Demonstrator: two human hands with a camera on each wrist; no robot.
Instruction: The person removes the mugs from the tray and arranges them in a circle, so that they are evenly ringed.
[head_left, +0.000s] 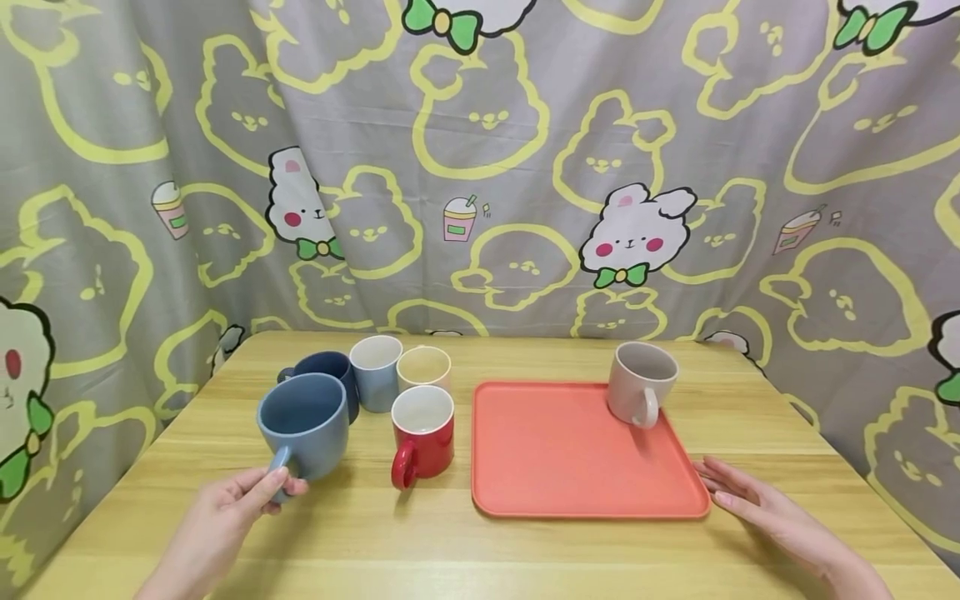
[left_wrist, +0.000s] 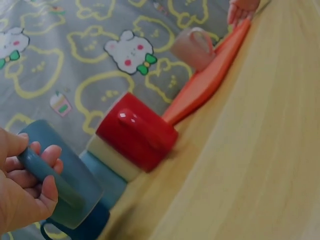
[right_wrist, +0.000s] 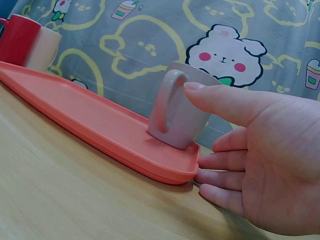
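Observation:
My left hand (head_left: 236, 508) pinches the handle of a wide blue mug (head_left: 311, 433), which looks lifted a little above the table. In the left wrist view the thumb and fingers curl about that handle. My right hand (head_left: 772, 508) is at the right edge of a coral-red tray (head_left: 558, 467), its fingers fairly straight and the fingertips at the rim. Upon the tray's far right corner stands an upright grey mug (head_left: 630, 387), its handle toward the front. A red mug (head_left: 433, 450) with a white inside stands between the blue mug and the tray.
Behind the blue mug is a dark blue mug (head_left: 347, 375), partly hidden. Beside it stand a light blue cup (head_left: 377, 387) and a pale yellow cup (head_left: 431, 367), close together. A patterned grey curtain (head_left: 510, 208) hangs behind the wooden table (head_left: 420, 550).

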